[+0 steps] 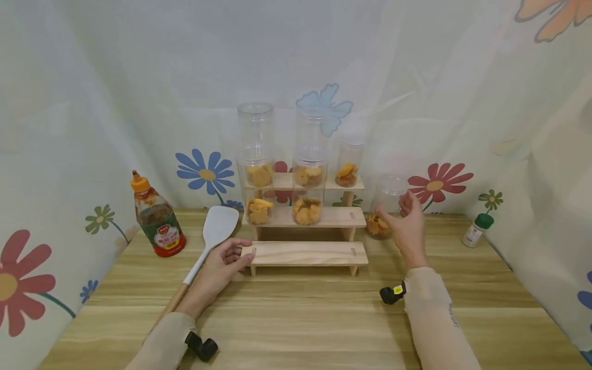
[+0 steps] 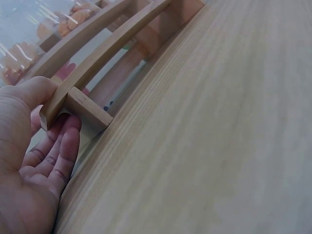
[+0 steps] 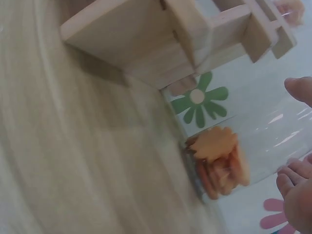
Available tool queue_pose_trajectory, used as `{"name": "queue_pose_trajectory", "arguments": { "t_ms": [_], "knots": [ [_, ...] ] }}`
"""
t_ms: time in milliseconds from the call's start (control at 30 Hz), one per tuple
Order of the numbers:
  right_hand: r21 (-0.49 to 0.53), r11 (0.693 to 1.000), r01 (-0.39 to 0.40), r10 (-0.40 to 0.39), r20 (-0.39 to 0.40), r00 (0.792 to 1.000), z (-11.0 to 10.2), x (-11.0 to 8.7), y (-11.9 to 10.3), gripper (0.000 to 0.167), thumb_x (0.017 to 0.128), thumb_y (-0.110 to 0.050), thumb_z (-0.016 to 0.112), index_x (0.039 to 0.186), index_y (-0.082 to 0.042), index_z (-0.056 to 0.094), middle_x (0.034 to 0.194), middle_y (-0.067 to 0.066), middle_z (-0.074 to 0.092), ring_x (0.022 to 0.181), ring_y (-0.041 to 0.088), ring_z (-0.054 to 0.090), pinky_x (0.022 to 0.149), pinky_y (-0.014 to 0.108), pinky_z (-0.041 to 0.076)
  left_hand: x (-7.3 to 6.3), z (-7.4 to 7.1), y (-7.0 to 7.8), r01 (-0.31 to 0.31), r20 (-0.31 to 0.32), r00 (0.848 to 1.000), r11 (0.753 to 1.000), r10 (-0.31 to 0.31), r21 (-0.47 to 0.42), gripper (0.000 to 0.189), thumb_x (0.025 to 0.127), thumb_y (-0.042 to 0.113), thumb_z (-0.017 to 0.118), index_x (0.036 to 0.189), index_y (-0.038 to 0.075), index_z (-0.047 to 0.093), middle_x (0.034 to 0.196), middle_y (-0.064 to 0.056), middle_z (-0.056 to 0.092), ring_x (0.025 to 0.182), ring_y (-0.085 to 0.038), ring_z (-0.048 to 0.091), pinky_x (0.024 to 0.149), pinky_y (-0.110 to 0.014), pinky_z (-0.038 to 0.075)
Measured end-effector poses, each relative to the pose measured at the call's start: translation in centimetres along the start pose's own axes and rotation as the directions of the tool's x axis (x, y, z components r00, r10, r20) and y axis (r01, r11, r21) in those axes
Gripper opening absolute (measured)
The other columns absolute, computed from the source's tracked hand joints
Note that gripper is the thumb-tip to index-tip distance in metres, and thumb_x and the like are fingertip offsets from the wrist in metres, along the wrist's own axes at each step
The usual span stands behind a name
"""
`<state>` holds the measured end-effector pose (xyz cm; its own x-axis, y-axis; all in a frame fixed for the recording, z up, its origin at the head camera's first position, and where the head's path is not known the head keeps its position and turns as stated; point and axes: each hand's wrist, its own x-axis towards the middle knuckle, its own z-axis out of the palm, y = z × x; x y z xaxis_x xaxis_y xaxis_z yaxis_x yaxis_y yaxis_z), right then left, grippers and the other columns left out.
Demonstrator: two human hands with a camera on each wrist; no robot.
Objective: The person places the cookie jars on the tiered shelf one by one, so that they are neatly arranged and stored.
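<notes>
My left hand (image 1: 222, 264) grips the left end of the wooden step rack's (image 1: 305, 253) lowest tier. In the left wrist view its thumb lies over the board and its fingers curl beneath. Right of the rack, my right hand (image 1: 408, 226) holds a clear jar (image 1: 378, 226) with cookies in its bottom, thumb and fingers on opposite sides. The right wrist view shows the cookies (image 3: 217, 163) through the jar wall; whether its base touches the table cannot be told. Other clear cookie jars (image 1: 307, 208) stand on the middle and top tiers.
A sauce bottle (image 1: 159, 226) with an orange cap stands at the left. A white spatula (image 1: 217, 226) lies beside it, its wooden handle partly under my left forearm. At the right stands a small green-capped shaker (image 1: 477, 230). A flower-printed curtain (image 1: 398, 77) hangs behind the table.
</notes>
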<state>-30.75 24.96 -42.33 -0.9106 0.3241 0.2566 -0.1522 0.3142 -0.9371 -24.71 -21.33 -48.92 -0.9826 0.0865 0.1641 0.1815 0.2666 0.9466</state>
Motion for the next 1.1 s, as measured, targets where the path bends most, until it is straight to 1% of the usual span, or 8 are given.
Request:
{"name": "queue_pose_trajectory", "arguments": {
  "t_ms": [167,367,467,567,733,900,1100],
  "knots": [
    [0.004,1.000,-0.013,0.013,0.014,1.000,0.3,0.1,1.3,0.105,0.097,-0.027,0.091,0.176,-0.006,0.025,0.178,0.018,0.037,0.164,0.034,0.038,0.135,0.046,0.029,-0.2,0.0,0.1,0.005,-0.005,1.000,1.000,-0.005,0.015,0.039,0.104,0.026,0.083,0.137,0.008,0.072,0.110,-0.012,0.075,0.098,-0.019,0.070,0.083,-0.024,0.058],
    [0.017,1.000,0.025,-0.025,0.010,1.000,0.6,0.5,2.6,0.092,0.098,-0.018,0.089,0.171,-0.001,0.035,0.171,0.024,0.045,0.159,0.040,0.043,0.133,0.049,0.033,-0.1,0.0,0.0,0.006,-0.002,1.000,1.000,-0.006,0.010,0.040,0.104,0.027,0.084,0.137,0.009,0.072,0.110,-0.012,0.074,0.098,-0.018,0.069,0.084,-0.024,0.058],
    [0.007,1.000,0.022,-0.022,0.025,0.999,0.8,0.5,3.0,0.087,0.099,-0.016,0.088,0.169,0.001,0.038,0.168,0.026,0.048,0.157,0.043,0.046,0.131,0.052,0.035,0.0,0.0,-0.1,0.011,-0.009,1.000,1.000,-0.011,-0.001,0.038,0.103,0.026,0.085,0.136,0.010,0.073,0.109,-0.012,0.074,0.097,-0.019,0.069,0.083,-0.024,0.058],
    [0.003,1.000,0.013,-0.013,0.034,0.999,0.9,0.3,3.2,0.086,0.100,-0.015,0.087,0.169,0.002,0.037,0.166,0.027,0.050,0.155,0.044,0.048,0.130,0.053,0.037,0.0,0.1,-0.1,0.015,-0.007,1.000,1.000,-0.015,-0.001,0.038,0.103,0.026,0.085,0.136,0.010,0.073,0.109,-0.012,0.074,0.096,-0.019,0.069,0.082,-0.025,0.058],
    [0.007,1.000,0.004,-0.004,0.021,1.000,1.1,0.1,3.5,0.083,0.100,-0.014,0.086,0.167,0.002,0.039,0.164,0.026,0.052,0.154,0.042,0.049,0.129,0.052,0.038,0.0,0.1,-0.1,0.032,-0.007,0.999,0.999,-0.032,0.004,0.038,0.103,0.027,0.084,0.136,0.011,0.072,0.109,-0.012,0.074,0.096,-0.019,0.070,0.082,-0.025,0.059],
    [0.011,1.000,0.021,-0.021,-0.004,1.000,1.2,0.2,3.6,0.080,0.099,-0.014,0.087,0.163,0.004,0.042,0.160,0.027,0.054,0.151,0.042,0.051,0.128,0.051,0.039,0.0,0.1,-0.1,0.009,-0.007,1.000,1.000,-0.009,0.000,0.039,0.104,0.026,0.083,0.137,0.008,0.072,0.109,-0.012,0.074,0.095,-0.018,0.070,0.082,-0.025,0.060],
    [-0.002,1.000,0.019,-0.019,-0.013,1.000,1.0,0.4,3.6,0.079,0.100,-0.015,0.086,0.163,0.003,0.042,0.159,0.026,0.055,0.151,0.042,0.052,0.128,0.052,0.040,-0.2,0.1,0.1,-0.016,0.001,1.000,1.000,0.016,-0.016,0.038,0.105,0.024,0.082,0.136,0.006,0.072,0.108,-0.015,0.074,0.094,-0.018,0.071,0.081,-0.026,0.061]
  ]
}}
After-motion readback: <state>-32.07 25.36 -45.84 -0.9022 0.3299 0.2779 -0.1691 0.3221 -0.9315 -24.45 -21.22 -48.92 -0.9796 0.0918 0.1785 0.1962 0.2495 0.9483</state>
